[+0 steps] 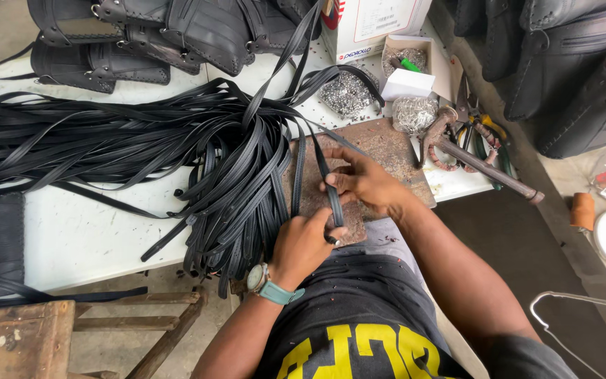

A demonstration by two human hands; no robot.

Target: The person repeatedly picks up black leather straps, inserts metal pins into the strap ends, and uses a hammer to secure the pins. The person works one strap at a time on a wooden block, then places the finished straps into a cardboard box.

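A black leather strap [322,168] lies across a worn brown work block [387,151] at the table's near edge. My left hand [304,244], with a watch on its wrist, pinches the strap's near end, where a small metal ring shows. My right hand [362,181] presses the same strap against the block a little farther up. A big heap of black straps [226,175] spills over the table edge just left of my hands.
A white table [85,231] carries black leather bags [163,31] at the back, a cardboard box [369,24], piles of small metal fittings [348,92] and a rusty hammer [478,165] at the right. A wooden stool [22,337] stands lower left.
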